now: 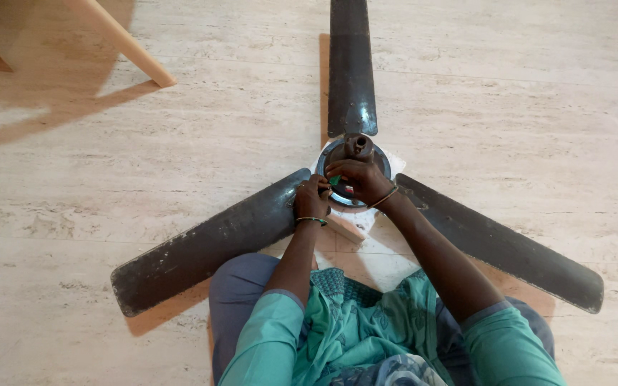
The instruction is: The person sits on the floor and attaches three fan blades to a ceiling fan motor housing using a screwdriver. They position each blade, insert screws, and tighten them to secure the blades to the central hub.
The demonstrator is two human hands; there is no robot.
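- Head view, looking straight down: dark ceiling fan (352, 168) lying flat on the pale stone floor (109, 179), just ahead of the seated person's knees, hub resting on a white sheet (360, 220).
- Left hand (313, 198) curled at the hub's near-left edge, where the left blade meets it; fingers seemingly closed on something small, hard to tell what.
- Right hand (357, 179) cupped over the top of the hub, fingers bent, pinching a small green and red item (339, 184) against the metal.
- Judged best for this step: keep the right hand pressing the hub still while the left works the joint; stay square over the fitting; move in small turns so nothing slips; keep loose bits on the white sheet, not the floor.
- Count: one fan, three blades (352, 64), one central stub (360, 145) standing up from the hub.
- Two hands, a thin bangle (312, 220) on each wrist.
- Two pale wooden furniture legs (126, 43) at the upper left, well apart from the fan.
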